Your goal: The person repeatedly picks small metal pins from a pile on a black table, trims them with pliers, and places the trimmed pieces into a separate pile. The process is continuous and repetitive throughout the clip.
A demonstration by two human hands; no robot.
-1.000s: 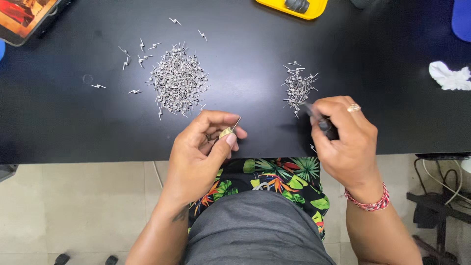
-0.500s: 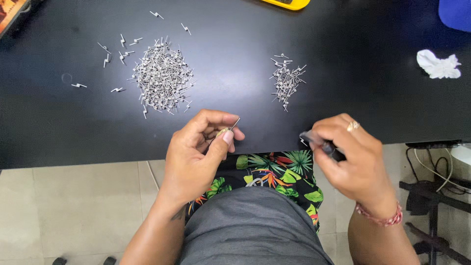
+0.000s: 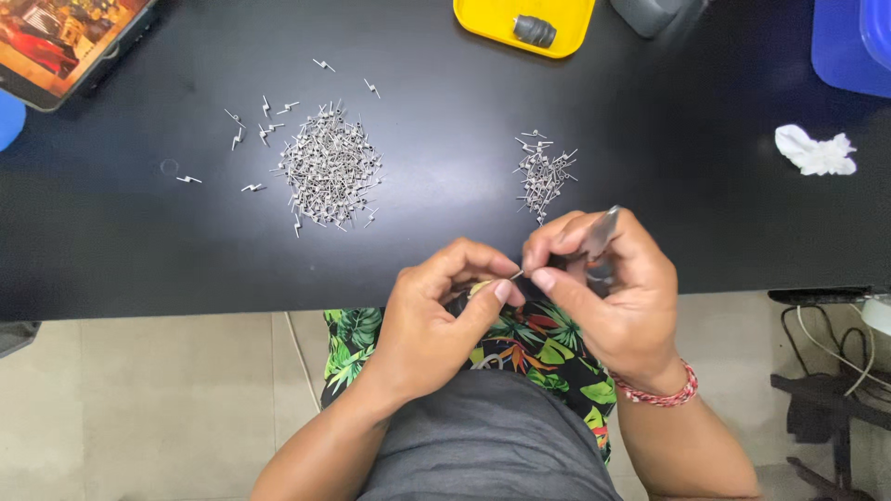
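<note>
Two metal-piece heaps (image 3: 329,167) beyond hands.

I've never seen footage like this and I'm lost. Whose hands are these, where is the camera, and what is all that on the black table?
The camera sits on a person's head and looks down, so you see their own two bare hands above their lap. The left hand pinches a tiny metal piece at its fingertips. The right hand meets it there and holds a slim grey tool. On the black table lie a large heap of small metal parts, a smaller heap, a few strays, a yellow tray and a crumpled white tissue.
</note>
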